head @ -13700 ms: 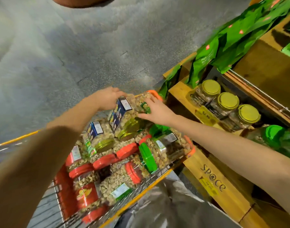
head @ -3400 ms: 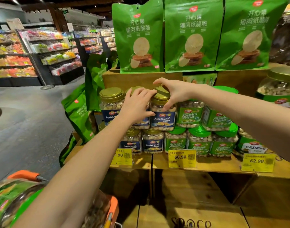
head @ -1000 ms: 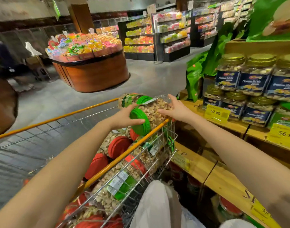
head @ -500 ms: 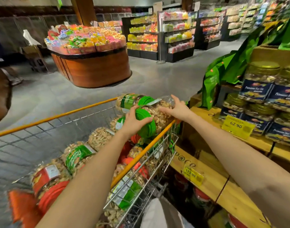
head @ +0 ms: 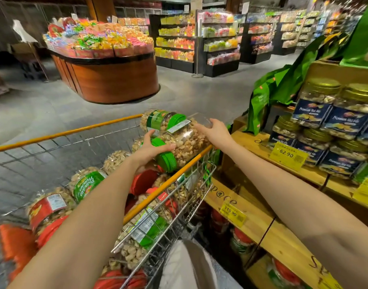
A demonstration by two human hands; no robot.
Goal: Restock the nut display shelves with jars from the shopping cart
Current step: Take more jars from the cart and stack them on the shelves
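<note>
In the shopping cart (head: 64,133), red-lidded nut jars (head: 47,209) lie at the left, with a green-labelled pistachio jar (head: 87,184) just beside them. The left hand (head: 152,147) curls its fingers (head: 168,146) over the lid end of a green-lidded nut jar (head: 185,140). This jar lies on its side above the cart's right rim. The right hand (head: 215,132) wraps round its base. Further right, the wooden display shelf (head: 252,142) carries stacked Premium Nut Mix jars (head: 312,107) above a 62.90 price tag (head: 287,153).
</note>
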